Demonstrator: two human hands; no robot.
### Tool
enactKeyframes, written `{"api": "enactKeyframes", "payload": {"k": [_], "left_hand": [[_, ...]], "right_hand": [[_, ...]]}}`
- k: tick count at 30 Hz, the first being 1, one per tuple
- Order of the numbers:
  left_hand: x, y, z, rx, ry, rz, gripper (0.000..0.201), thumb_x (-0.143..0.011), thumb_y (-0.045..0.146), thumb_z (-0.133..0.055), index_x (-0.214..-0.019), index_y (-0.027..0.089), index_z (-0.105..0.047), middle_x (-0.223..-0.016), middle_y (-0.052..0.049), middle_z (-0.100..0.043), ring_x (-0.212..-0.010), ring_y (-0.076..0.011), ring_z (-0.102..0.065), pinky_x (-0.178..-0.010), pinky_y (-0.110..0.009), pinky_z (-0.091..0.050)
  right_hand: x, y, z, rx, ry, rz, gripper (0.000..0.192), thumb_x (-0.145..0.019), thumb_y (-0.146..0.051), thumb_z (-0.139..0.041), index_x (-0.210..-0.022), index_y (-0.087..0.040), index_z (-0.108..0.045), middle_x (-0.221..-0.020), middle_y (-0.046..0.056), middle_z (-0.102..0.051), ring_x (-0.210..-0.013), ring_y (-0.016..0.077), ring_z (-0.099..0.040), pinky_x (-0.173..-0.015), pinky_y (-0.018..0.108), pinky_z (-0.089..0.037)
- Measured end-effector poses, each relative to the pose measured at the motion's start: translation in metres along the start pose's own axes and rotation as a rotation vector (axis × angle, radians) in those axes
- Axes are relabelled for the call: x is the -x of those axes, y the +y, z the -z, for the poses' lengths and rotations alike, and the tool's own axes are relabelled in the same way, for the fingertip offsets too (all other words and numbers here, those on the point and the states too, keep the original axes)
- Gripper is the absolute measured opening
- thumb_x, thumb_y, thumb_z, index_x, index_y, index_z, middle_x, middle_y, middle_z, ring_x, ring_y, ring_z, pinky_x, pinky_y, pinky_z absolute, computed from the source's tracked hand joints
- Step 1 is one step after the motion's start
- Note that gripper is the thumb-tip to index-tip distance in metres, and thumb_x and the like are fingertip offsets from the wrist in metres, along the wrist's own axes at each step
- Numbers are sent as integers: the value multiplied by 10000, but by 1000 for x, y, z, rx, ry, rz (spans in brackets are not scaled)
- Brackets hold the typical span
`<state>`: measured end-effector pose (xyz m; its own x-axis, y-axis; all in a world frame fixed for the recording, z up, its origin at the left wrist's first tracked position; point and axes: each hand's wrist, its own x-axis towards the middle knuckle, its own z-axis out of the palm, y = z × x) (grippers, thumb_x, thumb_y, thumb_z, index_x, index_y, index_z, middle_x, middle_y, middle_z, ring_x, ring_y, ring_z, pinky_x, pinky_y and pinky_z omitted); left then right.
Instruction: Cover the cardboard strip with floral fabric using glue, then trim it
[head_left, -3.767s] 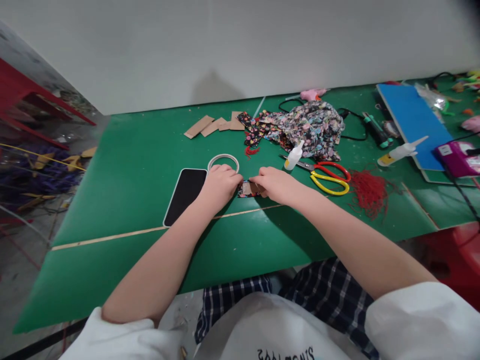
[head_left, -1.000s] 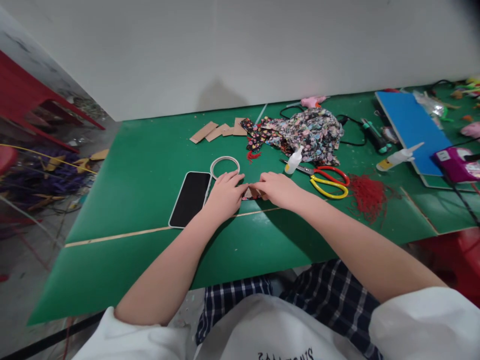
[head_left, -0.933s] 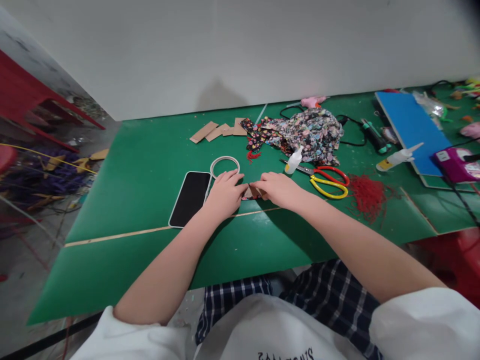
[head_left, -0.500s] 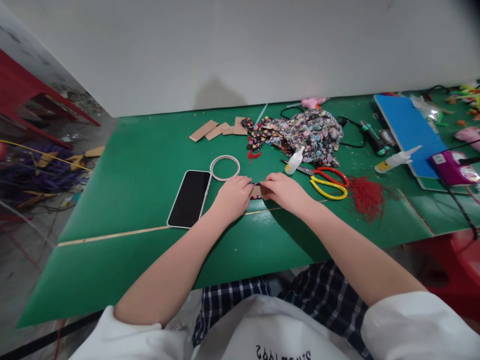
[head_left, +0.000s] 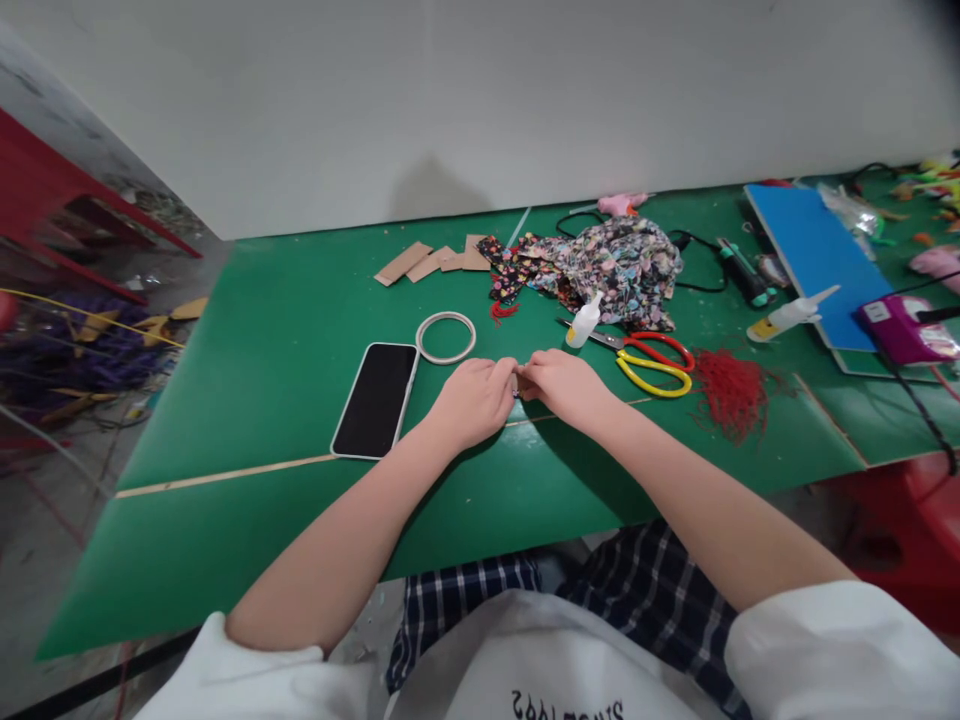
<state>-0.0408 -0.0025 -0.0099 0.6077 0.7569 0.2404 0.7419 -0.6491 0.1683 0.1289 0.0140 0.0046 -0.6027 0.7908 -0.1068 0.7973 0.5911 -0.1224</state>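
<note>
My left hand (head_left: 478,398) and my right hand (head_left: 566,385) meet over the green table, fingers closed on a small cardboard piece with patterned fabric at its edge (head_left: 517,384). Only a sliver of the piece shows between the fingertips; the rest is hidden. Left of my hands lie a phone (head_left: 376,400) with a dark screen and a roll of narrow white tape (head_left: 446,338). Just beyond my right hand a small white glue bottle (head_left: 584,320) rests by the scissors (head_left: 652,365), whose handles are red and yellow.
Cardboard pieces (head_left: 405,262) and crumpled floral fabric (head_left: 622,270) lie at the back of the table (head_left: 270,330). On the right are red threads (head_left: 731,392), another glue bottle (head_left: 787,318), a blue board (head_left: 821,260) and a purple device (head_left: 907,328) with cables.
My hands have drawn closer together, and less of the cardboard and fabric shows between them. The fingers still hold the piece. The view has shifted slightly.
</note>
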Motion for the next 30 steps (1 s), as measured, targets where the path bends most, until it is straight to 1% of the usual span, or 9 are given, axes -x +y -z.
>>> {"api": "enactKeyframes", "payload": {"k": [5, 7, 9, 11, 16, 19, 23, 26, 30], "left_hand": [[1, 1, -1, 8, -3, 8, 220, -894, 183, -314, -997, 116, -497, -775, -73, -653, -709, -217, -596, -702, -348, -432], [2, 0, -3, 11, 12, 14, 247, -888, 183, -333, -1077, 112, -475, -890, -90, -668, -760, -218, -607, -725, -352, -437], [3, 0, -5, 14, 33, 20, 304, -880, 175, -346, -1163, 109, -434, -1086, -124, -639, -863, -219, -611, -783, -358, -439], [4, -1, -7, 16, 38, 22, 347, -878, 173, -347, -1212, 101, -407, -1154, -137, -614, -906, -221, -605, -817, -367, -435], [4, -1, -5, 18, 4, 10, 331, -868, 179, -355, -1170, 91, -456, -909, -93, -680, -799, -231, -596, -778, -376, -443], [3, 1, -2, 19, 2, 21, 311, -867, 197, -370, -1142, 106, -484, -899, -88, -675, -847, -233, -594, -862, -401, -422], [3, 4, 0, 19, -3, 31, 304, -869, 203, -377, -1131, 110, -499, -1004, -111, -653, -991, -236, -569, -1002, -429, -339], [3, 4, -1, 22, -22, 17, 314, -868, 197, -368, -1136, 95, -494, -961, -114, -659, -936, -234, -580, -946, -399, -395], [3, 4, -2, 16, -37, 7, 323, -870, 194, -349, -1136, 79, -492, -882, -105, -668, -852, -244, -589, -885, -396, -429]], "right_hand": [[1, -2, 0, 6, -6, -16, 167, -869, -201, -493, -887, -132, -643, -854, 70, -615, -824, 181, -532, -697, 285, -343], [1, -3, 0, 5, 2, -23, 176, -875, -207, -483, -891, -131, -641, -862, 75, -617, -830, 185, -534, -696, 288, -343], [2, -4, -2, 1, 10, -29, 186, -882, -211, -474, -889, -129, -641, -865, 81, -619, -832, 186, -535, -697, 291, -345], [3, -5, -3, -7, 16, -30, 194, -885, -212, -469, -884, -126, -643, -864, 87, -621, -831, 184, -536, -703, 291, -349], [3, 1, -6, -52, 47, -26, 181, -867, -222, -511, -947, -143, -654, -880, 77, -633, -861, 177, -547, -736, 276, -369], [2, 5, -8, -95, 71, -37, 203, -820, -224, -587, -1002, -156, -645, -907, 57, -635, -884, 164, -556, -762, 251, -390], [4, 7, -9, -116, 109, -68, 370, -796, -223, -617, -1150, -122, -578, -1020, 87, -602, -946, 178, -536, -832, 269, -403], [5, 6, -10, -104, 100, -69, 332, -801, -249, -615, -1106, -119, -607, -1004, 92, -597, -944, 195, -520, -848, 289, -400], [7, 3, -9, -64, 75, -61, 211, -839, -241, -560, -995, -131, -649, -912, 82, -594, -879, 193, -509, -786, 288, -393]]}}
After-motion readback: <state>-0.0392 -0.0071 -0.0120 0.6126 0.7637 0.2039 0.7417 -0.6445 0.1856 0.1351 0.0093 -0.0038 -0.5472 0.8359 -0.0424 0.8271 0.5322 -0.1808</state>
